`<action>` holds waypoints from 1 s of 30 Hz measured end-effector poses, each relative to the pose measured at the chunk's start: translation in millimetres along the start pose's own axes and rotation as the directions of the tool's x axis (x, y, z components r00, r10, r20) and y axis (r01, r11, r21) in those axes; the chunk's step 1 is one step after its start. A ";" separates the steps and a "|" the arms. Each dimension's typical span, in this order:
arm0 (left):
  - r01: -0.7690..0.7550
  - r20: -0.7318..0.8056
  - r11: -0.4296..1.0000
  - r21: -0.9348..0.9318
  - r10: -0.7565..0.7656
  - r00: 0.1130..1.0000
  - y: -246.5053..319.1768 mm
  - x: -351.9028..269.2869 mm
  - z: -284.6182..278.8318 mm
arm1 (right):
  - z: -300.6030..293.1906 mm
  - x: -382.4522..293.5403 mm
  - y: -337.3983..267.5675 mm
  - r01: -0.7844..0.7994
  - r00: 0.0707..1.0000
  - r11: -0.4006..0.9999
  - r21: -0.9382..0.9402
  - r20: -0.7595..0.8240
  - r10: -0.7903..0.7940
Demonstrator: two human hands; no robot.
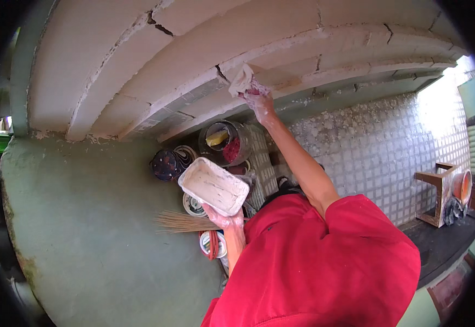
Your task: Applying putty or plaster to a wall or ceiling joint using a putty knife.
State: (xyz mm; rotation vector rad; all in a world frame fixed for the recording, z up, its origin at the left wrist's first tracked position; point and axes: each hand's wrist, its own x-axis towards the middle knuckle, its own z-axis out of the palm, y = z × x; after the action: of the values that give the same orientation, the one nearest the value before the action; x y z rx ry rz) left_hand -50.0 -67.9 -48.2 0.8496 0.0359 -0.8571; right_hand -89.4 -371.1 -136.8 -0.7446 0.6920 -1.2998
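My left hand (226,217) supports a rectangular tub (215,188) from below and along its near side. White putty-like paste coats the tub's inside and rim. My right arm reaches up and away to a pale, stepped masonry surface (196,88) with cracks and rough edges. In my right hand (258,100) is a whitish, crumpled piece (243,80), perhaps a cloth, against or very close to one of the ledges. White paste smears both hands. Whether a flat tool is under the crumpled piece, I cannot tell.
Beyond the tub stand a clear bucket (243,137) holding yellow and pink things and a dark paint-spattered container (166,164). A bundle of thin sticks (184,222) and a lidded pail (217,244) are beside my left arm. A wooden stool (437,192) stands right, near a green wall (98,229) opposite.
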 end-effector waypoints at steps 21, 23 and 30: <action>0.148 0.104 0.988 -0.048 -0.142 0.984 -51.1 1.8 59.2 | -137.9 88.0 -125.5 0.044 0.503 0.429 -0.902 -0.351 -0.790; 0.083 0.045 0.996 -0.033 -0.082 0.996 -49.9 0.3 52.5 | -129.9 91.2 -114.9 0.073 0.549 0.517 -0.853 -0.399 -0.735; 0.054 0.010 0.998 -0.014 -0.054 0.998 -40.7 -0.3 51.3 | -90.1 47.4 -72.8 0.112 0.694 0.383 -0.917 -0.204 -0.691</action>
State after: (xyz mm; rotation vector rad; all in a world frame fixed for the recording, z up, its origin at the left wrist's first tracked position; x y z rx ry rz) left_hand -92.8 -116.6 -39.4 0.8339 0.0569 -0.9109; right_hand -197.2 -434.4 -133.0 -1.4592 1.8604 -1.6640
